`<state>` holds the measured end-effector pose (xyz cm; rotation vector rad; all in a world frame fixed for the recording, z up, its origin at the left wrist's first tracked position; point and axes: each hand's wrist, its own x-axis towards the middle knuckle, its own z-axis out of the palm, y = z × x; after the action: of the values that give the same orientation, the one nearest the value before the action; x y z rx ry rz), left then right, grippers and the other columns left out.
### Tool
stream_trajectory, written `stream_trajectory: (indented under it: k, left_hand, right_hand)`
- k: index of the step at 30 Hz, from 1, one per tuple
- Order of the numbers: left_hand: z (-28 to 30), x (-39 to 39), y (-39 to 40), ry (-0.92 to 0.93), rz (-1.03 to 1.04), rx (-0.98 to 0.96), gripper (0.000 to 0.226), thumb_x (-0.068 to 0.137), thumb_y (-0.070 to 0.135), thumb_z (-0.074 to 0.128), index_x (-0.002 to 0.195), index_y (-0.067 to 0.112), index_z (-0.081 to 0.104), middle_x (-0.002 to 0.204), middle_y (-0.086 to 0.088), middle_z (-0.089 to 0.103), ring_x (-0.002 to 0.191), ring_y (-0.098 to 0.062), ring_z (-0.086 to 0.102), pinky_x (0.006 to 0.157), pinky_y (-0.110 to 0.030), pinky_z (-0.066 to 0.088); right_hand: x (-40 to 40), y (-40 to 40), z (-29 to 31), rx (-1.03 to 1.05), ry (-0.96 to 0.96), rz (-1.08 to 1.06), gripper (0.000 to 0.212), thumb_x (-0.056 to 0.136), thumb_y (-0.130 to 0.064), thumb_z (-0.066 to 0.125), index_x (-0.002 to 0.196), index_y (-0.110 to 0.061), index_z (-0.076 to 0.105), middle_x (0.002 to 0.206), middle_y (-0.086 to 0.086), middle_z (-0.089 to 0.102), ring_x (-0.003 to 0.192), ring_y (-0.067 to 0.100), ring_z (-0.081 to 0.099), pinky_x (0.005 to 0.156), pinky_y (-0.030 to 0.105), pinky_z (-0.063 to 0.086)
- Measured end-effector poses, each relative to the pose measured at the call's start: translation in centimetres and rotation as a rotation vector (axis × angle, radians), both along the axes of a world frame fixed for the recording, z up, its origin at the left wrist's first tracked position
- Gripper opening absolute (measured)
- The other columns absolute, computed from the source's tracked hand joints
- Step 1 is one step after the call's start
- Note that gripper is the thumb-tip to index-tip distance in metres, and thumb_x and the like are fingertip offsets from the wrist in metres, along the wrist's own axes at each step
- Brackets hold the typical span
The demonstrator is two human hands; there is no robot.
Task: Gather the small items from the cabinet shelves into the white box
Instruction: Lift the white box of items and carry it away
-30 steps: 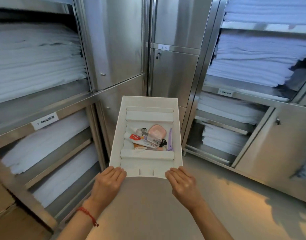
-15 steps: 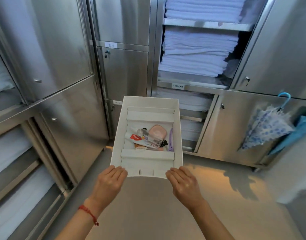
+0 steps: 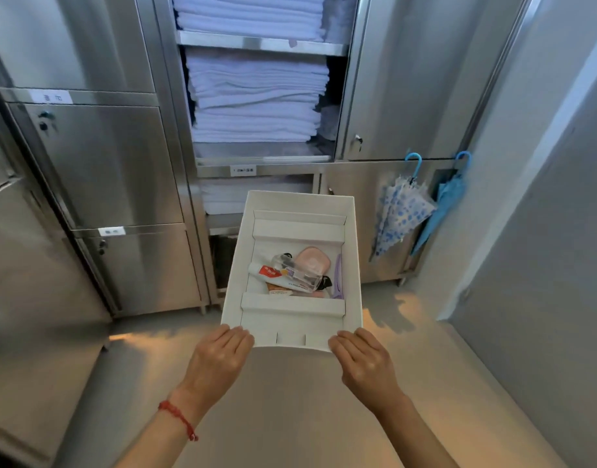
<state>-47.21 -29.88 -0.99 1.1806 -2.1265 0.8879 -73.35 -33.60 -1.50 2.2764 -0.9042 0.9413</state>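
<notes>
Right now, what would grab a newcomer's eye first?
The open white cardboard box, held out mid-frame by the left hand and right hand, with a white toothpaste tube and pink pouch inside. Behind, folded white towels fill the steel cabinet; two blue umbrellas hang right.

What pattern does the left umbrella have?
Blue dots on white, in the head view.

We see a white box (image 3: 292, 201) holding a white toothpaste tube (image 3: 279, 276) with a red panel, a clear bottle (image 3: 299, 271), a pink pouch (image 3: 313, 263) and a lilac item (image 3: 337, 276). Our left wrist bears a red string bracelet (image 3: 179, 418). White towels (image 3: 256, 96) fill silver steel cabinets (image 3: 98, 163). One umbrella (image 3: 400, 214) is white with blue spots, the other umbrella (image 3: 447, 204) plain blue.
</notes>
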Motion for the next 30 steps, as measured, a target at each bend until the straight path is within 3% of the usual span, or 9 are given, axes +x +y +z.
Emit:
stream_trajectory:
  k: [3,7,10,14,23,30]
  left_hand:
    - [0.1,-1.2,-1.7,0.001,-0.07,0.006,0.054,0.096,-0.005,0.027,0.067,0.004,0.072,0.068,-0.01,0.069,0.063,-0.02,0.068,0.067,-0.029,0.056]
    - [0.1,-2.9,-3.5,0.0,-0.158,0.025,0.031,0.077,-0.014,0.049,0.068,0.004,0.072,0.069,-0.011,0.07,0.063,-0.021,0.069,0.068,-0.031,0.057]
    - [-0.2,-4.4,-4.7,-0.026,-0.244,0.029,0.035,0.088,-0.003,0.045,0.069,0.005,0.073,0.07,-0.01,0.07,0.064,-0.021,0.069,0.068,-0.031,0.057]
    - [-0.3,-7.3,-6.2,-0.021,-0.35,0.028,0.062,0.1,0.001,0.02,0.068,0.005,0.073,0.069,-0.009,0.069,0.063,-0.02,0.068,0.067,-0.03,0.058]
    - [0.1,-15.7,-8.0,-0.022,-0.512,0.044,0.064,0.101,0.0,0.018,0.064,0.005,0.07,0.063,-0.008,0.066,0.055,-0.02,0.064,0.06,-0.027,0.057]
    - [0.1,-23.2,-9.2,-0.005,-0.582,0.008,0.062,0.1,0.0,0.022,0.063,0.005,0.07,0.061,-0.008,0.066,0.054,-0.019,0.064,0.06,-0.026,0.056]
  right_hand:
    - [-1.3,0.4,0.0,-0.008,-0.003,-0.082,0.047,0.09,0.007,0.029,0.073,-0.005,0.072,0.07,0.006,0.066,0.075,0.019,0.068,0.08,0.028,0.045]
    - [-3.0,1.1,-0.3,-0.006,0.009,-0.188,0.046,0.088,0.008,0.031,0.073,-0.005,0.072,0.072,0.007,0.068,0.075,0.02,0.068,0.081,0.029,0.044]
    - [-4.4,1.9,-0.5,0.003,0.012,-0.258,0.043,0.088,0.007,0.034,0.072,-0.005,0.072,0.072,0.007,0.068,0.074,0.019,0.068,0.081,0.028,0.044]
    - [-6.9,3.1,-0.5,0.013,0.015,-0.35,0.045,0.089,0.007,0.032,0.072,-0.005,0.072,0.071,0.006,0.068,0.073,0.019,0.068,0.08,0.028,0.043]
    - [-14.0,5.4,-0.8,0.042,0.015,-0.507,0.029,0.078,0.004,0.048,0.072,-0.008,0.073,0.072,0.005,0.07,0.073,0.017,0.068,0.075,0.027,0.052]
    - [-20.3,6.0,-0.2,0.039,-0.012,-0.588,0.047,0.089,0.007,0.031,0.069,-0.007,0.071,0.069,0.005,0.068,0.069,0.017,0.067,0.08,0.026,0.044]
